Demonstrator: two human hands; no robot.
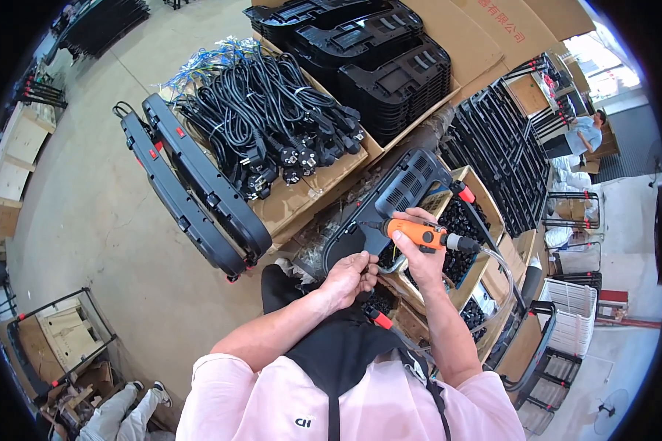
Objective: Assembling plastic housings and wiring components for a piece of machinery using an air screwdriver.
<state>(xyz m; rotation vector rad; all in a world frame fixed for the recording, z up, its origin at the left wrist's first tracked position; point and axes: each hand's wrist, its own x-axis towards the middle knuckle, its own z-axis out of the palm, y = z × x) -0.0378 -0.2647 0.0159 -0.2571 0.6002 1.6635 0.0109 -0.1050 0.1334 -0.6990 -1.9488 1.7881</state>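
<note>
My right hand [424, 259] is wrapped round an orange power screwdriver [413, 231], with a clear hose [506, 273] running from its rear end. Its dark tip points left, over a black plastic housing [408, 184] with vent slots that lies in front of me. Beside the housing's near edge, my left hand [350, 278] is closed, thumb and fingers pressed together. Whatever those fingers pinch is too small or hidden to make out. Under the housing and to its right, wooden bins hold many small black parts [457, 266].
Bundled black power cords [254, 110] lie on a cardboard box at the left front, with two long black housings [206, 187] leaning beside it. Stacked black plastic shells [393, 73] stand farther back. Black metal frames [496, 140] are piled right. Another person [582, 136] stands at far right.
</note>
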